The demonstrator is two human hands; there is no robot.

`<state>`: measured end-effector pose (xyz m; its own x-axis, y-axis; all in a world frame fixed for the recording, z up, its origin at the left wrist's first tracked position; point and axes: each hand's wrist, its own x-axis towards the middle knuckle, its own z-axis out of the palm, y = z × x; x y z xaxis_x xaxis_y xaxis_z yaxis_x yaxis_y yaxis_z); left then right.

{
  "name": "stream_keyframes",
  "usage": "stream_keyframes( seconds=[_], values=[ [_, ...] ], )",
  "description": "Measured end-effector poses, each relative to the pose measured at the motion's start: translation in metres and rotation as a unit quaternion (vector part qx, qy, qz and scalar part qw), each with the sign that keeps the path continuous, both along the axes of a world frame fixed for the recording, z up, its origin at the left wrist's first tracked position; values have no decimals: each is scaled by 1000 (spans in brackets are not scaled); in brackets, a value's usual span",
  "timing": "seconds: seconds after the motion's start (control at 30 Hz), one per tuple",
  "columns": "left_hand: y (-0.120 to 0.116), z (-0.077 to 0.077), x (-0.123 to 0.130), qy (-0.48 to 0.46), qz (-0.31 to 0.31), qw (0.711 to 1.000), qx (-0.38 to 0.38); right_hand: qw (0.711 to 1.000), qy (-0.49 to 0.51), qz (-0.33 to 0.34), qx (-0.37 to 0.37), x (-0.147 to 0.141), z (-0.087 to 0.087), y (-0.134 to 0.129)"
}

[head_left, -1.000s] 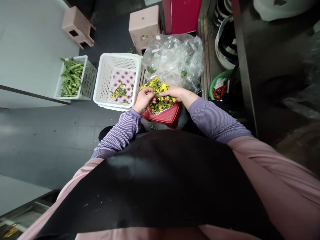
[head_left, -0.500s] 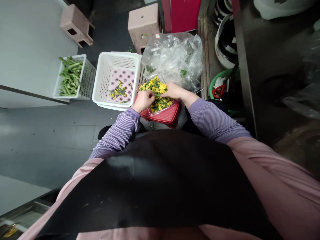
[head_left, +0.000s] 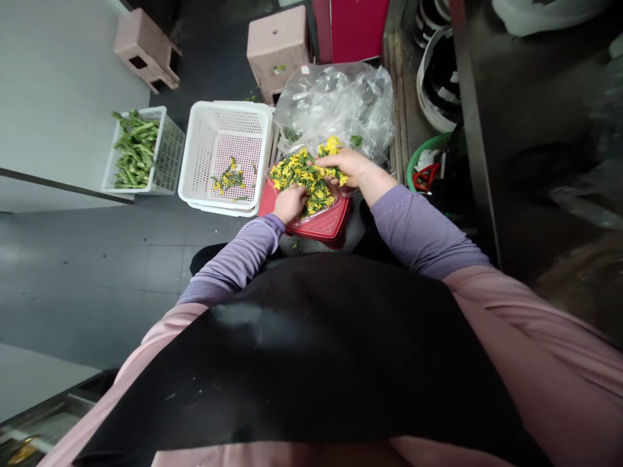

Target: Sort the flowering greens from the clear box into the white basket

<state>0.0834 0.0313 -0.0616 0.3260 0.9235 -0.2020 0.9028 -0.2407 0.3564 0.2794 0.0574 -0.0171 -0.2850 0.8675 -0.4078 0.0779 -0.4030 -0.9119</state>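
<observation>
Yellow-flowered green sprigs fill a clear plastic tray resting on a red lidded box. My right hand is closed around a bunch of flowering sprigs above the tray's right side; yellow heads stick out beyond the fingers. My left hand reaches into the tray's near left part, its fingers curled among the sprigs. What those fingertips hold, if anything, is hidden. Left of the tray, a white perforated basket has a few flowering sprigs at its bottom.
A crumpled clear plastic bag lies behind the tray. Green stalks fill a smaller white basket at the left. Two pink stools, one the nearer stool, stand farther back. At right are a green tub and a dark counter.
My right hand has lifted slightly and shifted right, with a bunch of sprigs now showing in it. My left hand has moved a little right and nearer to me, into the tray.
</observation>
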Motion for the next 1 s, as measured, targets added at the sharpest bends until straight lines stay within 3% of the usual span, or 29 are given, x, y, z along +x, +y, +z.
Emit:
stream_keyframes(
  seconds=[0.1,0.17,0.3,0.4,0.5,0.57,0.83,1.0],
  values=[
    [-5,-7,14,76,-107,991,-12,1000,6,-8,-21,1,3,0],
    [-5,-8,18,72,-106,992,-14,999,13,-23,-41,1,2,1],
    [3,5,10,-96,46,994,-17,996,14,-49,-75,-3,-4,2],
    [7,19,1,-268,156,947,-80,996,-3,-26,-81,-10,-7,-2],
    [8,29,-3,-367,183,902,-132,997,-2,27,-73,-17,-6,-8],
    [7,33,-2,-386,179,895,-137,997,-6,42,-60,-18,-6,-11],
    [4,38,1,-297,127,938,-124,999,-47,8,-25,-11,-12,-4],
    [1,21,1,-42,83,992,-90,999,-40,-12,-23,-11,-12,-2]
  ],
)
